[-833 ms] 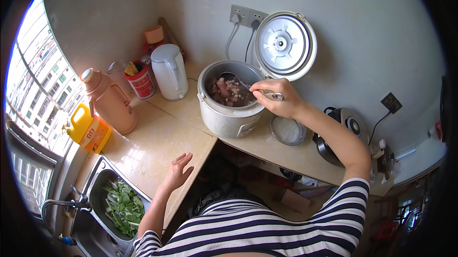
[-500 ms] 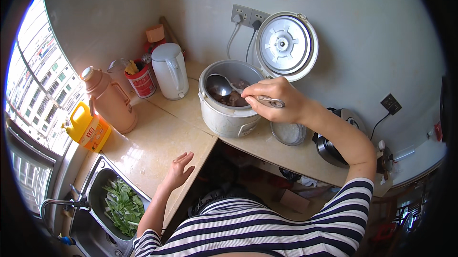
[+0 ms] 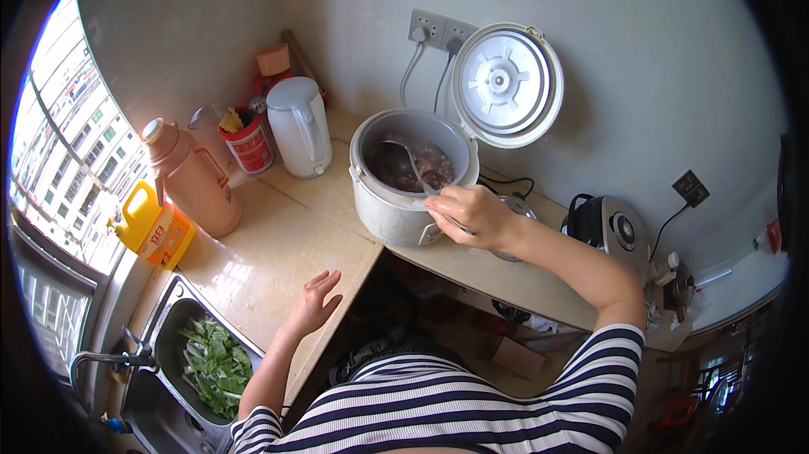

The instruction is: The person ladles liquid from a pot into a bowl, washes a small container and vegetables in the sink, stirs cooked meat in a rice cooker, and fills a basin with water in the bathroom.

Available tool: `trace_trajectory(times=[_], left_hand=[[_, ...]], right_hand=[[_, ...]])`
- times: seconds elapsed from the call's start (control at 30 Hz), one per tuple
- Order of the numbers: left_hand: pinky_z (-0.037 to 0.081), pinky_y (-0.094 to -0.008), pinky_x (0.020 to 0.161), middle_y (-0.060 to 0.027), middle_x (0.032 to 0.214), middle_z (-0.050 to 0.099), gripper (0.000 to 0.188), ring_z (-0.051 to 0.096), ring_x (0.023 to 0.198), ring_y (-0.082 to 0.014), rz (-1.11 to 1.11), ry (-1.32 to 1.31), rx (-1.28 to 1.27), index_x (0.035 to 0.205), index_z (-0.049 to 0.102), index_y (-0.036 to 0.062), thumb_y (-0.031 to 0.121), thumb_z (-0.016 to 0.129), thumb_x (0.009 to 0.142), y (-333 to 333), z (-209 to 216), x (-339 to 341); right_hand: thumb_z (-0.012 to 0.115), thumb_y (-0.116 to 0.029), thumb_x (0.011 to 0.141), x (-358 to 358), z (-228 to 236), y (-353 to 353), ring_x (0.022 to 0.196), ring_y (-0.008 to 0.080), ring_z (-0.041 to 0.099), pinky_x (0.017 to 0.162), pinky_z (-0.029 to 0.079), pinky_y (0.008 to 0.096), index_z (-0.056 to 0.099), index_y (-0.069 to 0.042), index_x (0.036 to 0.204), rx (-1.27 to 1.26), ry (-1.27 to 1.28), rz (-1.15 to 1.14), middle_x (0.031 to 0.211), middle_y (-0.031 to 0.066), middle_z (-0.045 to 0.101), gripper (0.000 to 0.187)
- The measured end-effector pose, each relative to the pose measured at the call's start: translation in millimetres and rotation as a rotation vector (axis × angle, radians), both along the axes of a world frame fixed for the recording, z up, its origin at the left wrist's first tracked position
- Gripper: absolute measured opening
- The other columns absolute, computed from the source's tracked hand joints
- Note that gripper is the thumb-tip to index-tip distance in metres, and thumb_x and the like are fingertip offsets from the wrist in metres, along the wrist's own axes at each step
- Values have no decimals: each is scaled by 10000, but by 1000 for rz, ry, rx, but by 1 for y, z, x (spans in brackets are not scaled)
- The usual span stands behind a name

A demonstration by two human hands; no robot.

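Ladle (image 3: 414,169), gripped in right hand (image 3: 472,214), dips into cooker (image 3: 392,216); left hand (image 3: 317,302), fingers extended, hovers over bare counter (image 3: 274,222) near its edge; ladle's silvery neck curves.

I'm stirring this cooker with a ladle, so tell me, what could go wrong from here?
The ladle in your right hand dips into chunky food, so drips or splashes are possible. The cooker stands near the counter edge, and your left hand isn't steadying it, so a bump might shift it. A bowl, partly hidden behind your right hand, might get nudged.
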State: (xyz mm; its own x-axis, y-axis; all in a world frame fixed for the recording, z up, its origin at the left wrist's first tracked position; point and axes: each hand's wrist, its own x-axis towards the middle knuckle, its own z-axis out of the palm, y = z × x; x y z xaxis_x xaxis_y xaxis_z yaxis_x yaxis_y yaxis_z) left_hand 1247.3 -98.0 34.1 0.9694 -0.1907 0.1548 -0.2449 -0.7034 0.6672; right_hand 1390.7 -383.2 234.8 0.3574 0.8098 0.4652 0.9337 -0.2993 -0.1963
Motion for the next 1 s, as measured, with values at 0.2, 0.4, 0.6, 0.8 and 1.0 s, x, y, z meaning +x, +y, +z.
trace_trajectory(times=[0.2, 0.4, 0.6, 0.8, 1.0], left_hand=[[358, -400, 950, -161, 1203, 497, 473, 424, 1156, -341, 7, -6, 15, 1202, 468, 20, 135, 607, 765, 3, -2, -5], [338, -403, 962, -154, 1211, 494, 472, 425, 1158, -335, -14, 20, 6, 1200, 471, 23, 146, 609, 766, -3, 1, -1], [342, -402, 957, -150, 1208, 498, 462, 429, 1156, -329, -11, -5, -4, 1197, 475, 24, 147, 604, 771, -2, -6, 3], [347, -405, 953, -152, 1205, 499, 462, 429, 1156, -331, -9, 1, -5, 1192, 481, 21, 145, 609, 765, -5, -5, 0], [355, -406, 948, -158, 1195, 506, 458, 438, 1145, -339, -4, -10, 6, 1186, 483, 18, 141, 609, 764, -5, -3, -1]], right_hand=[[585, -48, 738, -16, 40, -23, 491, 262, 523, 441, 433, 335, 560, -7, 854, 3, -73, -37, 604, 110, 478, 125], [573, -55, 747, -5, 7, -38, 521, 274, 529, 477, 432, 361, 570, -10, 840, -130, -17, -101, 625, 119, 495, 103], [568, -57, 761, 8, 12, -45, 537, 267, 529, 482, 430, 353, 578, -10, 861, -32, -31, -88, 645, 115, 507, 111], [578, -36, 748, -10, 15, -36, 545, 254, 559, 492, 452, 330, 593, 4, 851, 55, 142, -2, 650, 119, 551, 111], [583, -1, 725, -14, 22, -35, 558, 242, 561, 486, 453, 305, 600, 30, 873, -93, -26, -28, 711, 129, 568, 152]])
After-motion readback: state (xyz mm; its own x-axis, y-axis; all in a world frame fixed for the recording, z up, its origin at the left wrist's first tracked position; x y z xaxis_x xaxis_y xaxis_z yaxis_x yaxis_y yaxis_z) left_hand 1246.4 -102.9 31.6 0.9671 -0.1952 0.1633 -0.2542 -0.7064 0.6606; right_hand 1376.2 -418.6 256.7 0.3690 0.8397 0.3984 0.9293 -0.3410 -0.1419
